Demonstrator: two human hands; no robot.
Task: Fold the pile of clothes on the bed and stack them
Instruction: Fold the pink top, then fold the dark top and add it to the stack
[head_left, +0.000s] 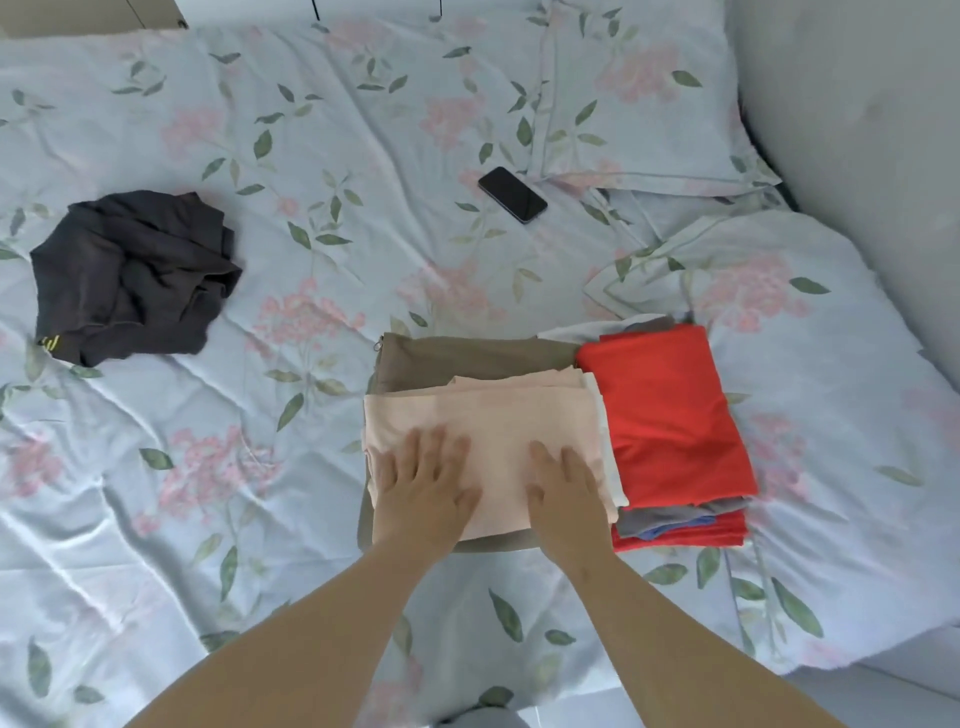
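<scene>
- Nearest us, our two bare forearms reach forward over the bed (322, 156) to the folded clothes.
- Our left hand (423, 486) lies flat, fingers spread, gripping nothing; the palm presses on the near left part of the peach garment (493, 415).
- Our right hand (566, 493) is likewise flat and unclenched on the near right part of that garment. We judge both palms are there to smooth the fold and press it down so that it sits level.
- The peach garment is folded into a rectangle and rests on a folded olive-brown garment (467, 353), whose far edge and zip pull show beyond it; laying one squarely on the other keeps the stack steady.
- Touching that stack on the right is a second one, topped by a folded red garment (665, 415), with grey, blue and red layers showing at its near edge.
- Well apart to the far left, a dark grey garment (130, 275) lies crumpled and unfolded; it appears to be the only piece left.
- A phone (512, 194) lies beyond the stacks, near the pillow (634, 98).
</scene>
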